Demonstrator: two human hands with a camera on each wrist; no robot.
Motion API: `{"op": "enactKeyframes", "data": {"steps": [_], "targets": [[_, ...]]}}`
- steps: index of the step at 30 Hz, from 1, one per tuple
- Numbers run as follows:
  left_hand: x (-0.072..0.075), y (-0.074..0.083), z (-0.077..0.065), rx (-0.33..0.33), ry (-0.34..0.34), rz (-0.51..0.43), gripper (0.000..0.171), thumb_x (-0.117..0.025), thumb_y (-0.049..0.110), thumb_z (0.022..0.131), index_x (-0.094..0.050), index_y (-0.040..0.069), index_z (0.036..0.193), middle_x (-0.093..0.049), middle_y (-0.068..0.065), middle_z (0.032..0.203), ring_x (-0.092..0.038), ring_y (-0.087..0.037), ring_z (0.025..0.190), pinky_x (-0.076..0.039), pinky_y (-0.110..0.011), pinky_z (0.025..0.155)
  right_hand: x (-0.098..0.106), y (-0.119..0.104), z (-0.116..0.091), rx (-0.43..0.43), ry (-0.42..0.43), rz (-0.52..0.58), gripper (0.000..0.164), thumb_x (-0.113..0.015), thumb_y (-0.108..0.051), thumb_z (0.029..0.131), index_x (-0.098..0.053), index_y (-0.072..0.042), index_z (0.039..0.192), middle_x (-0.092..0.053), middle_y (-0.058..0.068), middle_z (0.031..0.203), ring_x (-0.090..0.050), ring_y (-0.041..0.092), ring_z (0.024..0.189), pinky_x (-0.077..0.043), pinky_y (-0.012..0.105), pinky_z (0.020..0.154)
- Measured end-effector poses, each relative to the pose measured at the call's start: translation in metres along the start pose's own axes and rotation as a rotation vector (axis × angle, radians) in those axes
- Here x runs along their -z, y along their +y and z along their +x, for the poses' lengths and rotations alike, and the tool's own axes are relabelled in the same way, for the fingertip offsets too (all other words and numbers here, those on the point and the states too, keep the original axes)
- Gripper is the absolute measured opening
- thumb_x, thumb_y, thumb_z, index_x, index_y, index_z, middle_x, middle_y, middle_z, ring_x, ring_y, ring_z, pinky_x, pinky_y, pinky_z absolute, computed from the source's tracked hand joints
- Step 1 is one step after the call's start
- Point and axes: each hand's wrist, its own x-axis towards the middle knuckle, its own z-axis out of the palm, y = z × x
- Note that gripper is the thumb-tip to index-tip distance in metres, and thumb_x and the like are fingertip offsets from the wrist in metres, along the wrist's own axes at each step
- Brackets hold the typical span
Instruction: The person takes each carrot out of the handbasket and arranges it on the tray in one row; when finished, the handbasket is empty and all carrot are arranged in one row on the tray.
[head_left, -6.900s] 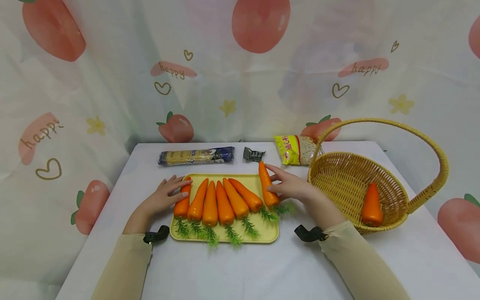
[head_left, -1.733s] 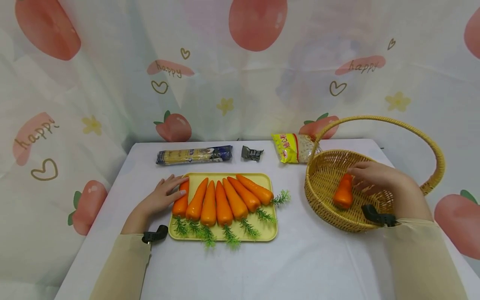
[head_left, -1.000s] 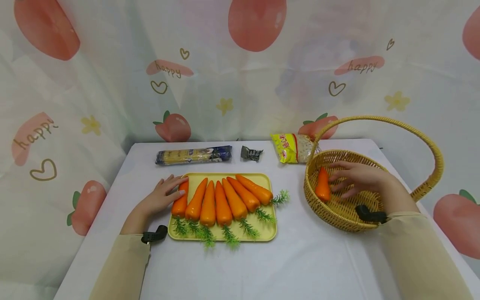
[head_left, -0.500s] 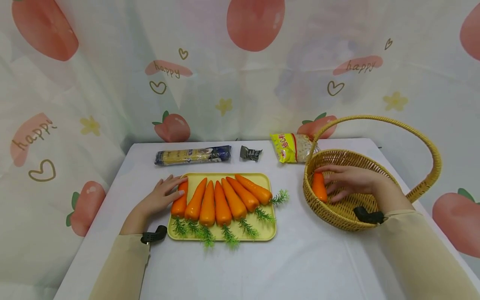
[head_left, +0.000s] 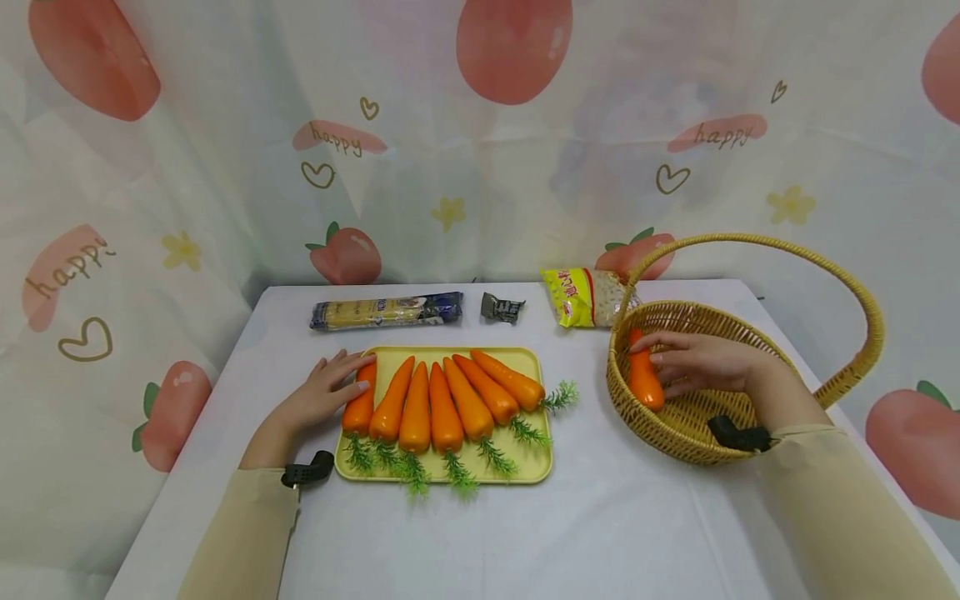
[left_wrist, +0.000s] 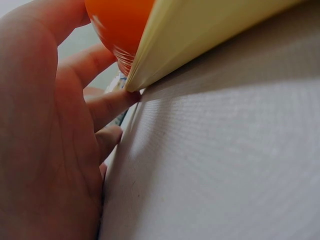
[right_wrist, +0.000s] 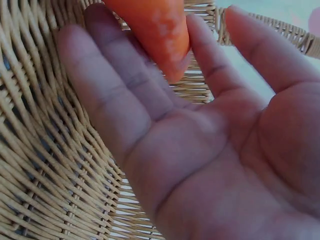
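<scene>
In the head view my left hand (head_left: 318, 396) lies at the left edge of the yellow tray (head_left: 487, 472). Its fingers touch the leftmost carrot (head_left: 358, 407); the left wrist view shows them loosely extended against the tray rim and that carrot's end. Several more carrots with green tops fan out across the tray. My right hand (head_left: 697, 364) is inside the wicker basket (head_left: 675, 442), beside a lone carrot (head_left: 646, 379) near the left wall. In the right wrist view the fingers reach out fairly straight around this carrot's tapered end (right_wrist: 162, 37). Its top is out of sight.
Behind the tray lie a long noodle pack (head_left: 386, 312), a small dark packet (head_left: 502, 308) and a yellow-and-clear bag (head_left: 588, 297). The basket's tall handle (head_left: 817, 262) arches over my right hand. White cloth covers the table (head_left: 450, 550).
Earlier my right hand released a carrot on the tray's right side and entered the basket. The basket carrot has shifted from right to left. Lately it tilts slightly; my left hand stays put.
</scene>
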Motion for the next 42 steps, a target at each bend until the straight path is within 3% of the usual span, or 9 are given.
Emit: {"op": "enactKeyframes", "data": {"steps": [5, 10, 19, 29, 42], "targets": [[0.000, -0.001, 0.000, 0.012, 0.000, -0.002, 0.060, -0.051, 0.054, 0.098, -0.040, 0.030, 0.152, -0.029, -0.010, 0.163, -0.004, -0.039, 0.154, 0.008, -0.060, 0.122, 0.003, 0.002, -0.001, -0.004, 0.103, -0.005, 0.041, -0.047, -0.022, 0.106, -0.034, -0.008, 0.141, -0.044, 0.013, 0.127, -0.064, 0.028, 0.106, -0.058, 0.047, 0.091], [-0.001, 0.001, -0.001, 0.015, -0.003, -0.027, 0.059, -0.052, 0.054, 0.098, -0.041, 0.031, 0.151, -0.028, -0.010, 0.163, -0.004, -0.039, 0.154, 0.008, -0.060, 0.122, 0.006, 0.004, -0.004, 0.000, 0.146, -0.005, 0.038, -0.049, -0.020, 0.105, -0.036, -0.011, 0.140, -0.044, 0.012, 0.127, -0.065, 0.027, 0.099, -0.061, 0.042, 0.081], [-0.001, 0.001, -0.001, 0.004, 0.002, -0.032, 0.058, -0.053, 0.051, 0.098, -0.041, 0.030, 0.151, -0.028, -0.010, 0.163, -0.004, -0.039, 0.154, 0.008, -0.060, 0.122, 0.008, -0.002, -0.009, 0.018, 0.201, 0.010, 0.051, -0.048, -0.021, 0.105, -0.028, -0.017, 0.152, -0.040, 0.009, 0.131, -0.065, 0.027, 0.103, -0.060, 0.045, 0.084], [-0.002, -0.001, 0.000, -0.005, 0.005, -0.010, 0.059, -0.051, 0.054, 0.098, -0.040, 0.031, 0.151, -0.030, -0.008, 0.163, -0.005, -0.038, 0.154, 0.007, -0.060, 0.122, -0.002, -0.023, -0.025, 0.075, 0.253, -0.052, 0.046, -0.046, -0.021, 0.106, -0.031, -0.018, 0.149, -0.042, 0.008, 0.129, -0.066, 0.024, 0.099, -0.061, 0.042, 0.080], [0.000, -0.001, 0.000, -0.004, 0.006, -0.004, 0.059, -0.051, 0.054, 0.098, -0.041, 0.031, 0.151, -0.030, -0.007, 0.162, -0.006, -0.038, 0.154, 0.007, -0.060, 0.122, -0.038, -0.048, -0.043, 0.191, 0.188, -0.095, 0.038, -0.045, -0.014, 0.105, -0.037, -0.016, 0.142, -0.041, 0.019, 0.127, -0.064, 0.029, 0.097, -0.060, 0.052, 0.078]]}}
